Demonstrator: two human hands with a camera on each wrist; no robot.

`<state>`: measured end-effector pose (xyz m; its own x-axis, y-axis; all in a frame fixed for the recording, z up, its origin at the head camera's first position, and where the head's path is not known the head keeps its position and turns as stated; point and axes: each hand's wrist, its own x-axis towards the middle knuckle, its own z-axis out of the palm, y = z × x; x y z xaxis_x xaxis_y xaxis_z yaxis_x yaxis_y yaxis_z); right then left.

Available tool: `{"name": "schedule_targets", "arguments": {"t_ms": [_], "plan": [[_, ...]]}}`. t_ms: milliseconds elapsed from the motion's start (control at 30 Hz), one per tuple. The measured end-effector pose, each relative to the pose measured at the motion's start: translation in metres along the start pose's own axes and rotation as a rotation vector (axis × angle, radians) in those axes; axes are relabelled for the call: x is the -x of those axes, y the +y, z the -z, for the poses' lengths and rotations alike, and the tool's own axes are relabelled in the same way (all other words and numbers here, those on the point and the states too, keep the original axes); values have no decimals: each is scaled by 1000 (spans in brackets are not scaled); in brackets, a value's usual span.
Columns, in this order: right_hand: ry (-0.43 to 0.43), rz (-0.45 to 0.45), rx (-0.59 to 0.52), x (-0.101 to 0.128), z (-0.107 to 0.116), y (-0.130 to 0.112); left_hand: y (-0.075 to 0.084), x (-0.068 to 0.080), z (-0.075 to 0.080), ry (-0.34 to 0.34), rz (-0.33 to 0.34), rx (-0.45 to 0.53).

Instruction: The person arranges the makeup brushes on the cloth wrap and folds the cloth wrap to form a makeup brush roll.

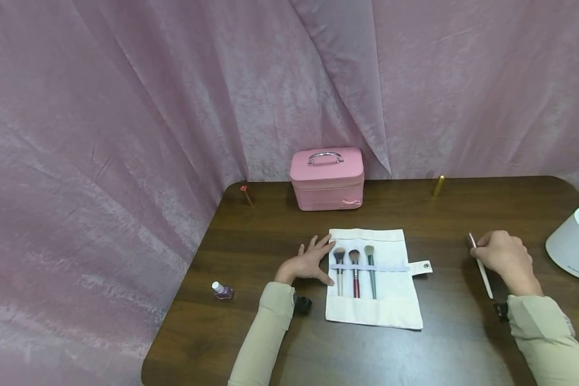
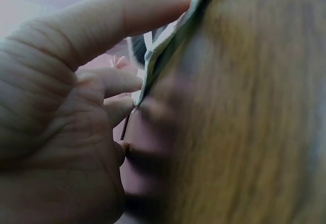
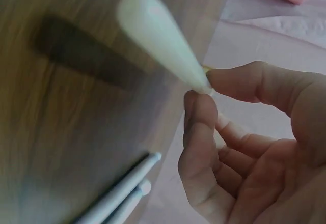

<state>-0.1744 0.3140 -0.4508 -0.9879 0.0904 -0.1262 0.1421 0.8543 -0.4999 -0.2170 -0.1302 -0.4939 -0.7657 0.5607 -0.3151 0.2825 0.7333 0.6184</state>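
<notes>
A white cloth brush roll [image 1: 391, 315] lies unfolded on the table, its snap tab to the right. Three makeup brushes [image 1: 356, 279] sit side by side under its elastic band, bristles toward the back. My left hand [image 1: 309, 262], fingers spread, rests at the roll's left edge; in the left wrist view its thumb and fingertips touch the cloth edge [image 2: 165, 38]. Off to the right of the roll, my right hand [image 1: 506, 254] pinches a slim makeup brush [image 1: 484, 276] between thumb and fingers. Its pale, rounded handle end [image 3: 153, 28] points toward the right wrist camera.
Two more pale handles [image 3: 119, 196] show on the table in the right wrist view. A pink case [image 1: 327, 185] stands at the back, a gold tube [image 1: 438, 186] to its right, a red-topped tube [image 1: 246, 195] to its left. Nail polish [image 1: 222, 291] lies left; a white container [image 1: 571, 244] stands right.
</notes>
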Motion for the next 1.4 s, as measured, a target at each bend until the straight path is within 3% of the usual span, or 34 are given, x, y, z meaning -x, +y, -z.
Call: {"name": "schedule_targets", "arguments": {"t_ms": [200, 433, 733, 900, 1400], "plan": [[30, 11, -92, -6, -7, -7, -1, 2, -1, 3, 2, 4], [-30, -7, -442, -10, -21, -26, -1, 1, -1, 1, 4, 9], [-97, -4, -689, -20, -31, -51, -1, 0, -1, -1, 7, 5], [-97, -2, -765, -23, -42, -67, -2, 1, -1, -3, 10, -2], [59, -69, -931, -31, -70, -107, 2, 2, 0, 1, 14, 6]]}}
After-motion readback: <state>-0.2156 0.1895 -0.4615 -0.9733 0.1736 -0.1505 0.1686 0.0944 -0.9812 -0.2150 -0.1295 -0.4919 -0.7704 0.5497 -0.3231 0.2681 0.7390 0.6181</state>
